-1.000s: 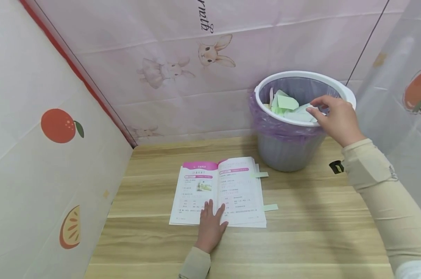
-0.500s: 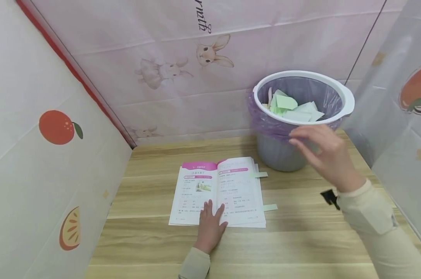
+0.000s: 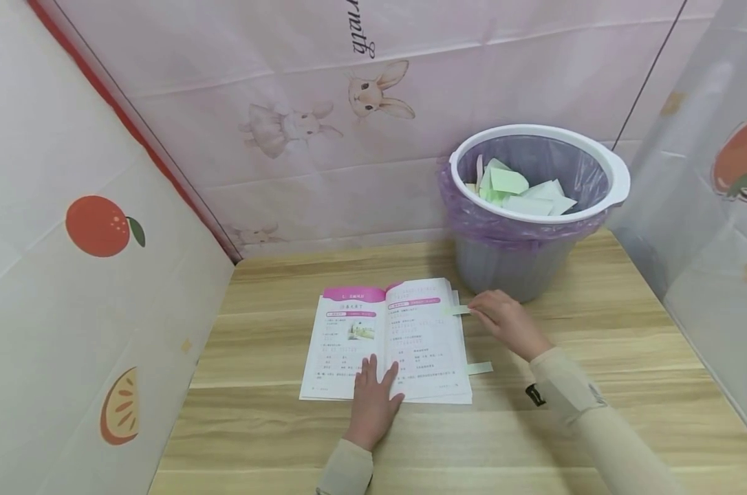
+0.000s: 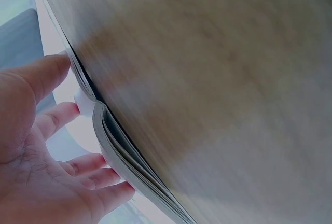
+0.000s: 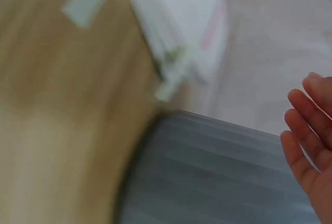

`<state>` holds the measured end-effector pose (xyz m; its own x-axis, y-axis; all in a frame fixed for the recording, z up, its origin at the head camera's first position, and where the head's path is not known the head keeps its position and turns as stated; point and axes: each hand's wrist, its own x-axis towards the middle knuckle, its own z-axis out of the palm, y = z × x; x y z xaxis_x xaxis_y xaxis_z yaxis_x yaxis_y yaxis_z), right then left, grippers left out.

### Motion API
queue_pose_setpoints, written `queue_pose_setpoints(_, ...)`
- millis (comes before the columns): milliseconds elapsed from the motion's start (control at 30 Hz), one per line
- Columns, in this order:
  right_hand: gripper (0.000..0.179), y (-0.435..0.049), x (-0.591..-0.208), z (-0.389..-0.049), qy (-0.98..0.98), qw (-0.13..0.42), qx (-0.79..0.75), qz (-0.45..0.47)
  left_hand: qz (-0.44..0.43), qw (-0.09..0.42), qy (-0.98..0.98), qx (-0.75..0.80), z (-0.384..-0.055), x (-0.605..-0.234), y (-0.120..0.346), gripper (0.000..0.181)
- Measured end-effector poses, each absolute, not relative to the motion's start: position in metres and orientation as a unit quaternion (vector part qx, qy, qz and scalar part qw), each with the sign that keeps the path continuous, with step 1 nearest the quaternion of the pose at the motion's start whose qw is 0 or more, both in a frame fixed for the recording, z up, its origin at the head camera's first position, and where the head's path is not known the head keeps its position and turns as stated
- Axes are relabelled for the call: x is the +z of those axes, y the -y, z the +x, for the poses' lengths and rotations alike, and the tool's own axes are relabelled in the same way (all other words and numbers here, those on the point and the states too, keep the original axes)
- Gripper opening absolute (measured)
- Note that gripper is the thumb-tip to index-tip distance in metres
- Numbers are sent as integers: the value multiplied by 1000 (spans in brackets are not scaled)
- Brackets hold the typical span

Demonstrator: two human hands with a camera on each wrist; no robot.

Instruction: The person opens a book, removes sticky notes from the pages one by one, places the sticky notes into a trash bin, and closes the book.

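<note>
An open book (image 3: 327, 347) with pink page headings lies on the wooden table (image 3: 256, 426). My left hand (image 3: 373, 405) rests across its lower middle, fingers spread. In the left wrist view, thumb and fingertips (image 4: 124, 190) touch the pages just past the book's near edge (image 4: 111, 141). Two pale green sticky tabs jut from the right side: an upper tab (image 3: 459, 310) and a lower tab (image 3: 480, 368). My right hand (image 3: 508, 322) is at the upper tab's outer end in the head view. Its fingers (image 5: 306, 120) look loosely extended in the right wrist view, with nothing between them.
A grey trash bin (image 3: 503, 268) with a white rim and purple liner (image 3: 457, 199) stands behind the right hand. Several green and whitish paper pieces (image 3: 510, 182) lie inside. Printed curtains (image 3: 324, 192) border the table at the back and sides.
My right hand has moved from over the bin's opening, down and left to the book's upper tab. The left hand has stayed on the book.
</note>
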<state>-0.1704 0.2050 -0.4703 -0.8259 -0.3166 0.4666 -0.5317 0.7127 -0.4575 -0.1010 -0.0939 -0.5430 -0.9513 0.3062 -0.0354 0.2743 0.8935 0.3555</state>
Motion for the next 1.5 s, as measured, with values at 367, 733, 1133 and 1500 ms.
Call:
queue_pose_setpoints(367,30,-197,-527,-208,938,64,295,173,149,45,-971,179,-101,-545,95,55)
queue_pose_setpoints(733,32,-195,-543,-214,943,38,289,162,153,41,-972,174,-101,-542,94,56)
queue_pose_setpoints(1133,22,-204,-545,-220,928,120,271,225,153,42,-972,171,-102,-543,96,56)
queue_pose_setpoints(1500,10,-209,-539,-223,923,152,244,255,150,50,-972,172,-101,-542,95,56)
